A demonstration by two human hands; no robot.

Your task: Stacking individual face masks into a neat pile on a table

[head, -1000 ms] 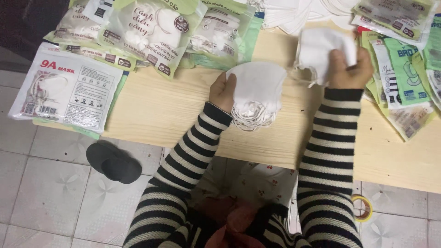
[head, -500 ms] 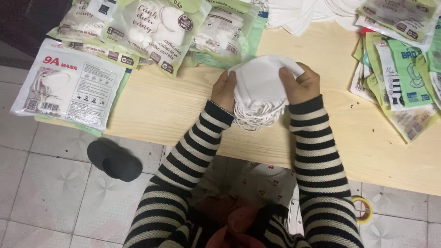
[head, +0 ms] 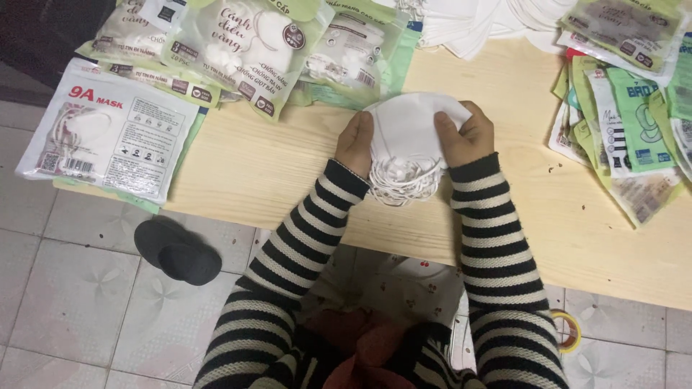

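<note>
Both hands (head: pixel 414 140) curled close together, forearms converging.

Packaged masks (head: pixel 108 133), black slipper (head: pixel 176 251), perhaps tape (head: pixel 566 328).

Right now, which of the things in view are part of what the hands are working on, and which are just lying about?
In hand:
left hand
right hand
stack of white masks, ear loops hanging below

Lying about:
filled mask packets
large white packet
empty wrappers
loose white masks
black slipper
tape roll

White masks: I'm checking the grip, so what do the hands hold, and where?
A stack of white masks, left hand on its left edge, right hand on its right; ear loops hang below.
</note>
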